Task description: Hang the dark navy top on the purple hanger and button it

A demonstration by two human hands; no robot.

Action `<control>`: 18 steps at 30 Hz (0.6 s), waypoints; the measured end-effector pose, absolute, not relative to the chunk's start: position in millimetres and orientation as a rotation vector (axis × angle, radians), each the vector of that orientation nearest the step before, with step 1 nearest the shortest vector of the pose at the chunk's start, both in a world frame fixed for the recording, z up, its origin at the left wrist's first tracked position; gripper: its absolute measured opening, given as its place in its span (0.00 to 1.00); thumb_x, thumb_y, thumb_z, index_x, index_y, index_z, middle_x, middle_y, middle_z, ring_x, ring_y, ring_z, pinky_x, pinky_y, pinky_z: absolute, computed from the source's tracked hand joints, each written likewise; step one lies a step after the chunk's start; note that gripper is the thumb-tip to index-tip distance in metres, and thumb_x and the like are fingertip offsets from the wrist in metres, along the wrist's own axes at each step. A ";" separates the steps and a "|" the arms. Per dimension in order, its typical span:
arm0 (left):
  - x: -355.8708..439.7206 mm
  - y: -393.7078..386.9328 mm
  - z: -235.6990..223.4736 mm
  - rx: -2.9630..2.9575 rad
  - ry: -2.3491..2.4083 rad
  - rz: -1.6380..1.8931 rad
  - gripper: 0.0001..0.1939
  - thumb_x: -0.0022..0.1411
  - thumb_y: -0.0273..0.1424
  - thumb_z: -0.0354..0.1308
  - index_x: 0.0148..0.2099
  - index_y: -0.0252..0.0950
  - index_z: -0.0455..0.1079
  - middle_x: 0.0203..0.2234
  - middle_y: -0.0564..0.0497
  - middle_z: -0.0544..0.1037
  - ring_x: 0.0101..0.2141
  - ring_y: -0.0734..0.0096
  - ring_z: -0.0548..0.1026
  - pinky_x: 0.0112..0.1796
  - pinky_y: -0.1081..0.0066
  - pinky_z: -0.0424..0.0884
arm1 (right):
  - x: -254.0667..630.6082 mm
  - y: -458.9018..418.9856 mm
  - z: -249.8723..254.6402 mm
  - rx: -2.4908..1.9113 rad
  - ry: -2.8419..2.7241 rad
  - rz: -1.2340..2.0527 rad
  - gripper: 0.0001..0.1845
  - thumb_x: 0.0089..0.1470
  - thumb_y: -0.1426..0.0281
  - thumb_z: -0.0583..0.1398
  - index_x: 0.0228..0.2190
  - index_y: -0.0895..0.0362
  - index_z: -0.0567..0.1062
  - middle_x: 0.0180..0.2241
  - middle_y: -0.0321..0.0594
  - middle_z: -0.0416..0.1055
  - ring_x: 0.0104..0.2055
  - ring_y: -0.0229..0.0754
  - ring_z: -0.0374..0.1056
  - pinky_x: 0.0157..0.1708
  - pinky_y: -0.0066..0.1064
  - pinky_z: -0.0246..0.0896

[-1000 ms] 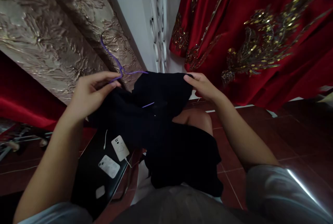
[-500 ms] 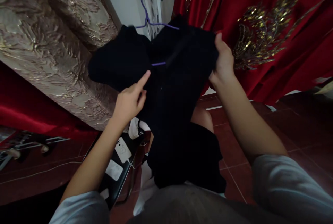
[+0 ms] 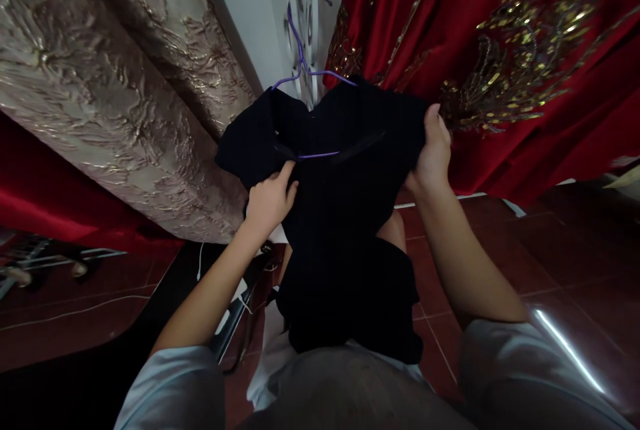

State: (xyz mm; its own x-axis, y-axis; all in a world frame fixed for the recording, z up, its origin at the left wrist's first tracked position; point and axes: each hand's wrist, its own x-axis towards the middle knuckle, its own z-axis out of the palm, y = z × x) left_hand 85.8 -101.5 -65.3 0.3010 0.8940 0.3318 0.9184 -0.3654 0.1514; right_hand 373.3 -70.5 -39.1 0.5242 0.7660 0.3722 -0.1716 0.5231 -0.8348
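A dark, near-black short-sleeved garment (image 3: 345, 197) hangs in front of me on a thin purple hanger (image 3: 301, 63). The hanger's lower bar shows in the wide neckline. My left hand (image 3: 273, 202) is at the front just below the neckline, its index finger and thumb bent against the cloth; the other fingers are largely hidden. At the right sleeve edge, my right hand (image 3: 433, 153) grips the fabric with the thumb on top. The garment's lower part merges with dark cloth over my lap, so its hem is hard to make out.
A white metal stand (image 3: 313, 10) rises behind the hanger. Textured beige cloth (image 3: 125, 103) hangs at left, and red satin with gold sequins (image 3: 530, 37) at right. Beside my left forearm is a black bench (image 3: 170, 283) with white devices and cables. The floor has red tiles (image 3: 540, 257).
The garment and hanger now sit lower and further right in view. My left index finger, stretched out before, is now bent at the neckline. My right hand keeps its hold on the sleeve.
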 end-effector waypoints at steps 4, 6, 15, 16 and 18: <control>82.8 -90.0 -75.9 -2.499 -1.778 -0.901 0.28 0.69 0.46 0.58 0.63 0.36 0.63 0.43 0.37 0.80 0.37 0.52 0.80 0.35 0.61 0.75 | 368.8 -71.8 -44.0 -0.797 -0.796 0.669 0.20 0.59 0.47 0.61 0.36 0.50 0.74 0.43 0.41 0.76 0.53 0.50 0.74 0.47 0.45 0.76; 87.4 -82.0 -82.1 -2.440 -1.791 -1.265 0.30 0.64 0.51 0.63 0.57 0.34 0.66 0.45 0.35 0.78 0.42 0.50 0.79 0.39 0.60 0.75 | 359.6 -77.0 -47.5 -0.794 -0.783 0.676 0.21 0.59 0.47 0.60 0.38 0.51 0.74 0.45 0.41 0.76 0.52 0.49 0.74 0.47 0.44 0.76; 115.5 -76.5 -100.3 -1.954 -1.707 -2.330 0.13 0.65 0.40 0.61 0.34 0.39 0.64 0.29 0.51 0.72 0.33 0.68 0.74 0.36 0.68 0.72 | 351.5 -69.1 -61.0 -0.855 -0.811 0.638 0.20 0.61 0.47 0.57 0.37 0.51 0.72 0.43 0.41 0.74 0.51 0.46 0.74 0.49 0.42 0.73; 116.8 -85.7 -101.7 -1.928 -1.725 -2.345 0.12 0.65 0.39 0.59 0.34 0.39 0.63 0.27 0.52 0.70 0.31 0.69 0.72 0.34 0.68 0.71 | 354.7 -67.2 -62.0 -0.889 -0.794 0.613 0.19 0.61 0.48 0.58 0.37 0.51 0.72 0.43 0.41 0.74 0.52 0.46 0.73 0.49 0.42 0.73; 119.7 -106.2 -103.3 -1.903 -1.696 -2.402 0.10 0.65 0.34 0.55 0.31 0.40 0.61 0.24 0.53 0.66 0.28 0.69 0.69 0.31 0.68 0.67 | 353.5 -71.9 -63.5 -0.978 -0.773 0.483 0.16 0.60 0.52 0.59 0.41 0.50 0.71 0.47 0.42 0.72 0.56 0.47 0.70 0.48 0.42 0.72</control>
State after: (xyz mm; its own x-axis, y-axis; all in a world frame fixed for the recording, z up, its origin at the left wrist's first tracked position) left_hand 119.7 -106.2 -103.3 -0.3639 0.7515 0.5502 0.2669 -0.4818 0.8346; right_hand 353.5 -71.9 -63.5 0.6426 0.6767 0.3594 -0.0266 0.4885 -0.8722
